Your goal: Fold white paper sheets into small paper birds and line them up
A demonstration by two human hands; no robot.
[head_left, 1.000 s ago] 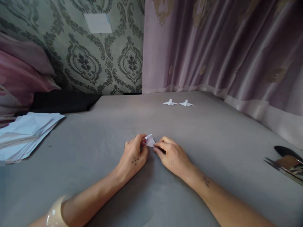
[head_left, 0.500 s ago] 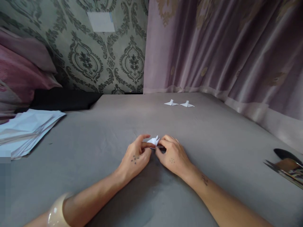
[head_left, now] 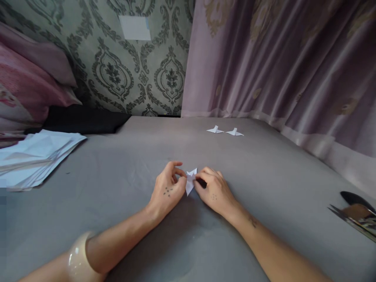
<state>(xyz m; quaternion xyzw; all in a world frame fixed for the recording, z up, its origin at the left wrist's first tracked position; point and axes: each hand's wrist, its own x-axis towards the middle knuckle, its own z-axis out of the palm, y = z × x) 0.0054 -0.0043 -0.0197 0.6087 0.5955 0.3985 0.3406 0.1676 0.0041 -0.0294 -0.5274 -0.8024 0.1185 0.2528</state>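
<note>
A small folded white paper figure (head_left: 190, 184) is held between my two hands, just above the grey cloth surface (head_left: 132, 156). My left hand (head_left: 169, 186) pinches its left edge between thumb and fingers, with the index finger raised off it. On the other side my right hand (head_left: 214, 190) grips the right edge with thumb and fingertips. One pointed end of the paper hangs down toward me, and another point sticks up. Two finished-looking folded paper birds (head_left: 215, 129) stand side by side farther back.
At the left lies a stack of white paper sheets (head_left: 44, 156), with a black cloth (head_left: 85, 119) and pink pillows (head_left: 35, 78) behind. Scissors (head_left: 346, 219) and a dark-handled item rest near the right edge. A pink curtain (head_left: 249, 58) borders the back and right.
The paper figure has been turned, so a flat pointed part now shows between my hands. My left fingers have drawn back to its left edge. The view has shifted slightly.
</note>
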